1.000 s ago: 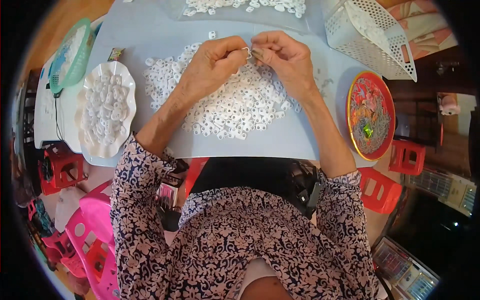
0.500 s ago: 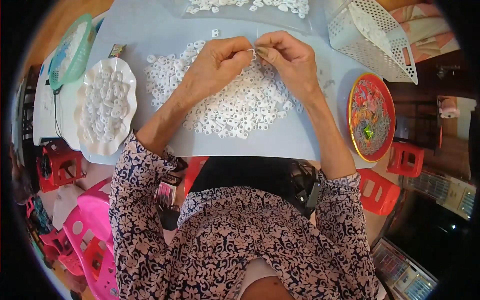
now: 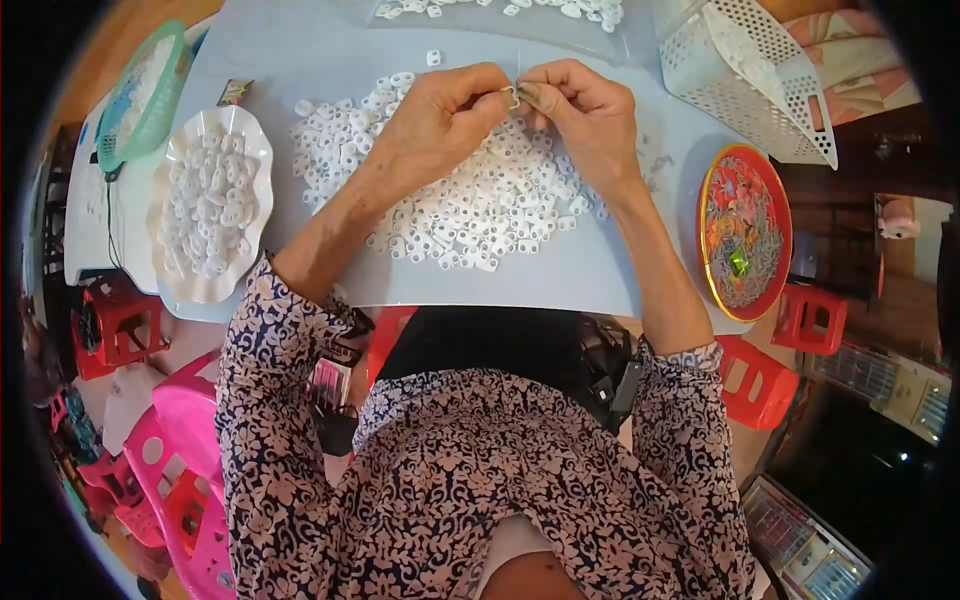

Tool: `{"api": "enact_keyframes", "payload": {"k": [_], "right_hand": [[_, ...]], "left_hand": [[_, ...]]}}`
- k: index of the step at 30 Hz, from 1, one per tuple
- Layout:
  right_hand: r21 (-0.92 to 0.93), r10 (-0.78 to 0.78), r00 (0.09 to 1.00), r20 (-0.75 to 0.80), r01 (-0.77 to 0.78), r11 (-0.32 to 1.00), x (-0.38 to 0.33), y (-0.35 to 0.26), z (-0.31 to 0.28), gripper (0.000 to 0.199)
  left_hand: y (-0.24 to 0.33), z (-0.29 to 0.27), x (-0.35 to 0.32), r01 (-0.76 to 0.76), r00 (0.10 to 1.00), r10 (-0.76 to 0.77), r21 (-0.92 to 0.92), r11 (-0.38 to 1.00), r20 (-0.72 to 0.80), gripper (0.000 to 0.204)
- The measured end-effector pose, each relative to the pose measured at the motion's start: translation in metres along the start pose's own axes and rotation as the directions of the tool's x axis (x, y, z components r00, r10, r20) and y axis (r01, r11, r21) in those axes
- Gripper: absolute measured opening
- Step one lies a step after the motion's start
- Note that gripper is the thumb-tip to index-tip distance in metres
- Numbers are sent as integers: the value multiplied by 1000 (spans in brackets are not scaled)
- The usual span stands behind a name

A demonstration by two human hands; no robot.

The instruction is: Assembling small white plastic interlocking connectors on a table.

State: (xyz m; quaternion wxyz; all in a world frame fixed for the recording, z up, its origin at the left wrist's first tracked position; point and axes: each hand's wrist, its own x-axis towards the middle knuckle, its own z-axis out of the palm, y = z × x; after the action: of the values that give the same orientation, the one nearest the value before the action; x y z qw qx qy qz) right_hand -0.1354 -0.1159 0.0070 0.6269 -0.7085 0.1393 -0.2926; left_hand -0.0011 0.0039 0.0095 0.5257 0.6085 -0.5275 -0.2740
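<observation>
My left hand [image 3: 437, 122] and my right hand [image 3: 585, 115] meet fingertip to fingertip over a heap of small white plastic pieces [image 3: 455, 205] on the pale blue table [image 3: 300, 60]. Between the thumbs and forefingers I pinch one small white piece [image 3: 510, 97]; both hands grip it. What else sits between the fingertips is too small to tell. The heap spreads under and in front of both wrists.
A white scalloped dish [image 3: 213, 205] full of white pieces lies at the left, a green basket [image 3: 140, 95] beyond it. A round red tray [image 3: 745, 230] of thin metal bits sits at the right, a white perforated basket [image 3: 745, 75] behind it. Red and pink stools stand below the table edge.
Both hands stay joined over the heap, with only slight finger shifts on the small piece.
</observation>
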Motion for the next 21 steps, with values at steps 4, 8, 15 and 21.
{"api": "enact_keyframes", "payload": {"k": [4, 8, 15, 21], "right_hand": [[28, 24, 1000, 8, -24, 999, -1, -1, 0, 8], [5, 26, 1000, -15, -26, 1000, -2, -1, 0, 11], [-92, -17, 997, 69, 23, 995, -1, -5, -4, 9], [-164, -40, 994, 98, 56, 985, -2, -11, -1, 12]], "left_hand": [[-2, -1, 0, -3, 1000, 4, -37, 999, 15, 17], [2, -2, 1, 20, 999, -18, -41, 999, 35, 17], [-3, -4, 1, 28, 999, -26, -49, 998, 33, 21], [-2, -5, 1, 14, 998, -11, -42, 999, 61, 22]]}}
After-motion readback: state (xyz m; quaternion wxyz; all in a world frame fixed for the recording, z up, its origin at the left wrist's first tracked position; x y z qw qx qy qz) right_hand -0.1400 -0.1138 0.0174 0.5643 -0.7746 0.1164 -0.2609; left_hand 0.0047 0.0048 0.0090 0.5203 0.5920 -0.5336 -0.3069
